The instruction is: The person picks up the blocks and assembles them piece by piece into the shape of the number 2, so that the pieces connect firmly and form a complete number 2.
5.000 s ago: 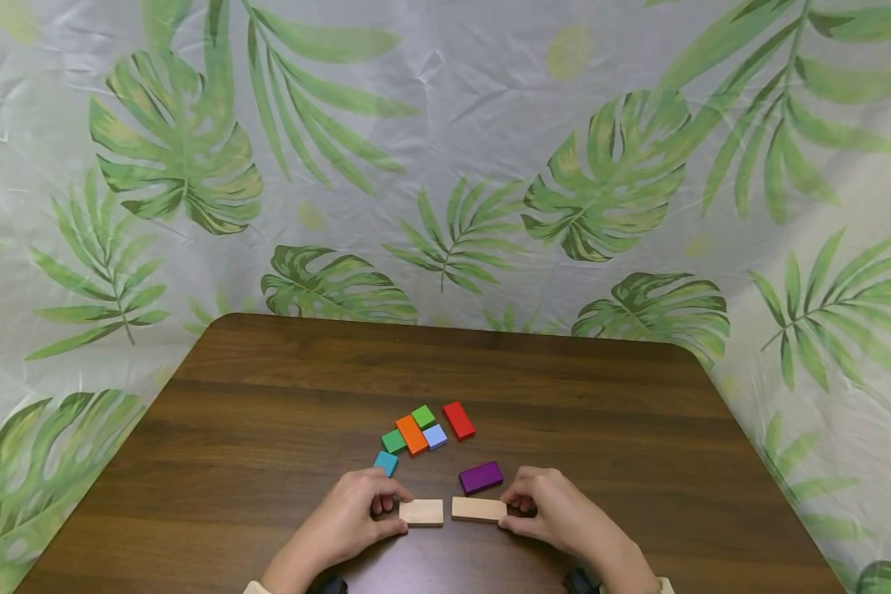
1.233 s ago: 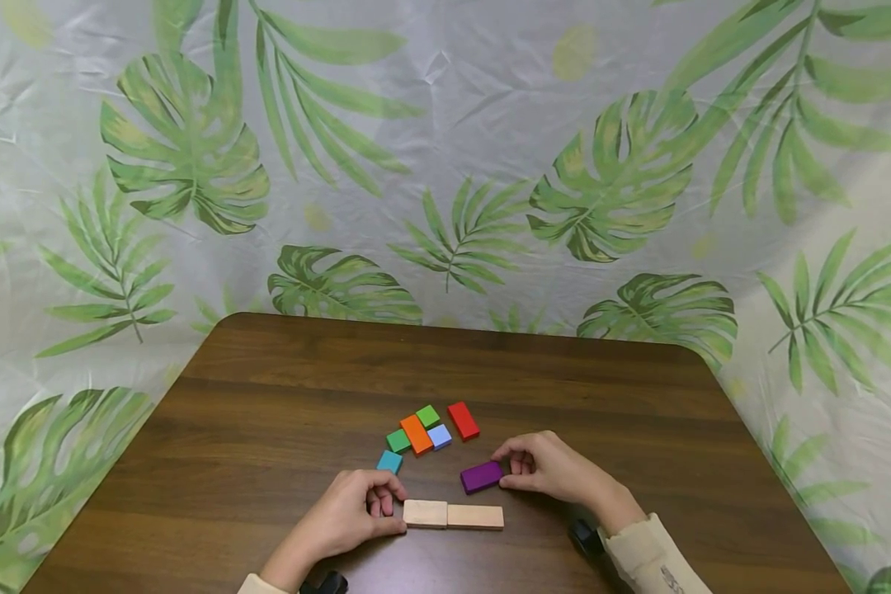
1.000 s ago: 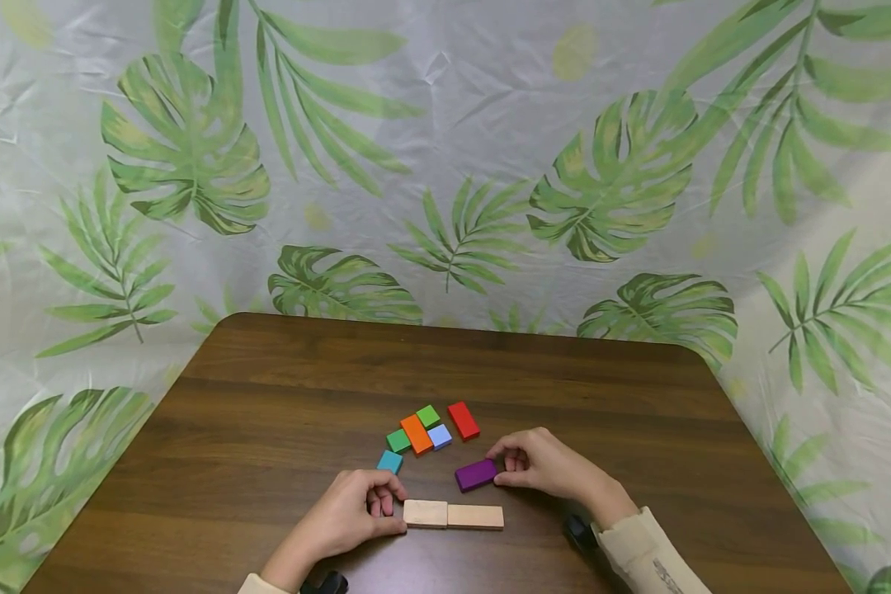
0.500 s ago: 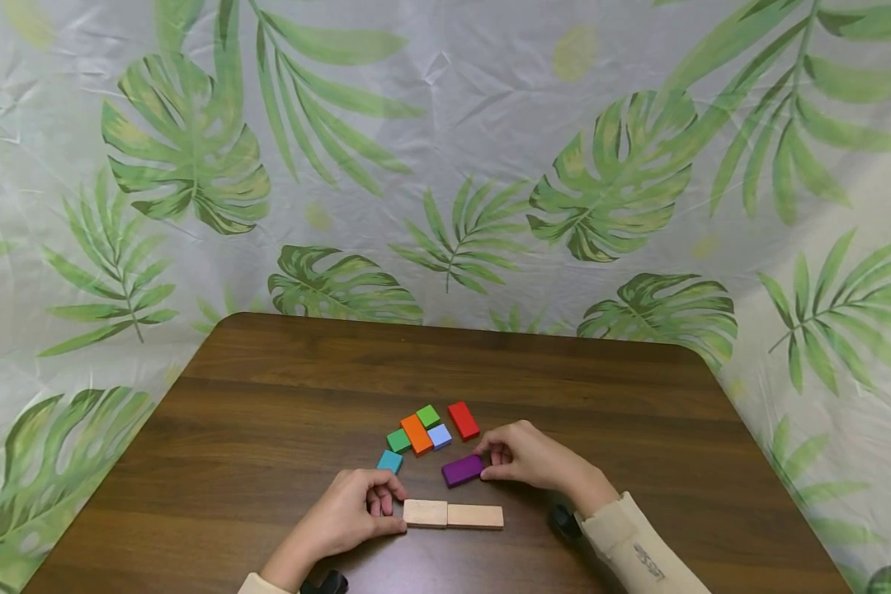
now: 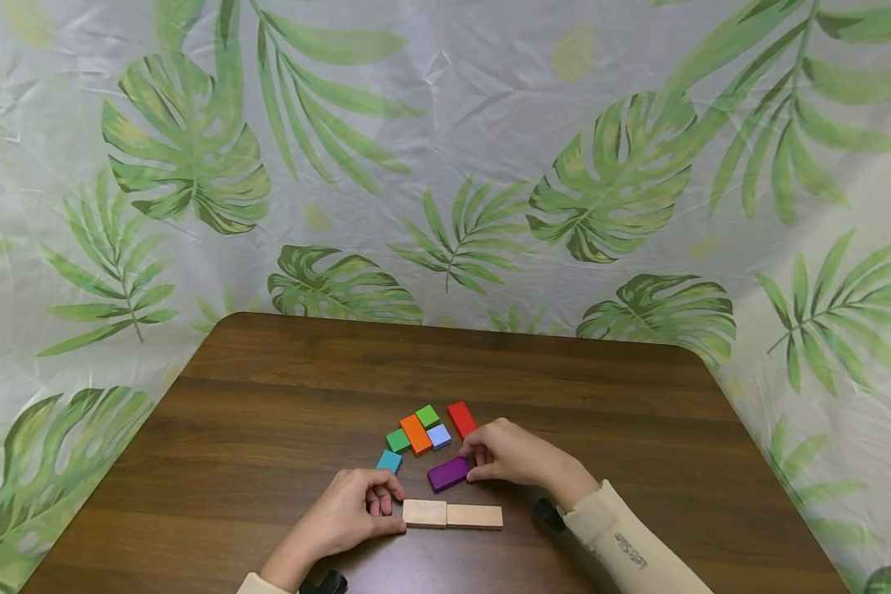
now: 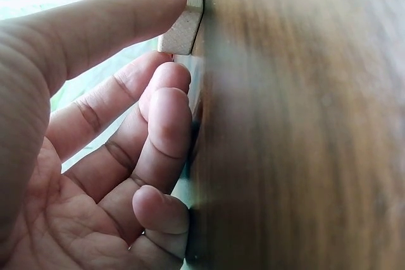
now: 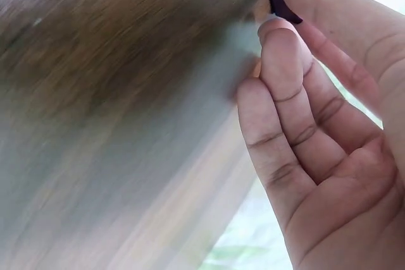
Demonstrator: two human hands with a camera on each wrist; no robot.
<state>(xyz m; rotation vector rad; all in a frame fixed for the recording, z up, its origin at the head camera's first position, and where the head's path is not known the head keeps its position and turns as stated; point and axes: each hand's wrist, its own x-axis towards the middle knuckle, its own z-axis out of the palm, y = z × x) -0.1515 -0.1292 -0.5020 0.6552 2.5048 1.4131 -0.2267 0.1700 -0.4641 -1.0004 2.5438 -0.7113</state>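
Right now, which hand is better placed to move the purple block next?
Probably the right hand: it pinches the purple block at one end, while the left hand grips a plain wooden block.

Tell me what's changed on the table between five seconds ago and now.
The right plain block moved left and now meets the left plain block. The right hand let go of it and took hold of the purple block, which has also moved left. The left hand stayed at the left plain block; the red block, orange block and teal block stayed put.
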